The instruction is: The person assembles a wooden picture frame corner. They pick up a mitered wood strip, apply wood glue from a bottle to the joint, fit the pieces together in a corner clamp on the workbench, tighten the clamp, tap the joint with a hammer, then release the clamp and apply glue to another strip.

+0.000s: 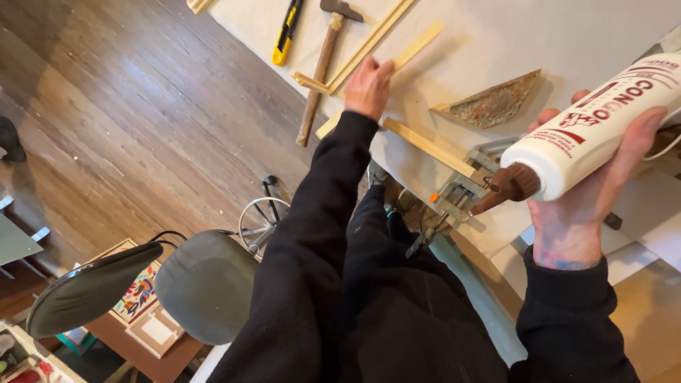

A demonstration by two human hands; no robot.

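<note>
Right hand (578, 206) is wrapped tight round a white glue bottle (603, 128), held just above the desk (511, 42) edge. Its long axis runs across the view, brown nozzle pointing left and slightly down at the clamp (461, 188). Left hand (367, 89) lies flat, fingers loose, pressing a wood strip (397, 60). I'd keep the tilt gentle and squeeze slowly.

On the table (539, 28) the hammer (323, 64) lies between the utility knife (286, 32) and the wood strips (376, 44) — the left hand (367, 89) rests on those strips. The right hand (592, 191) holds a glue bottle (596, 128) just above the clamp (461, 188) — at the table's near edge.
</note>
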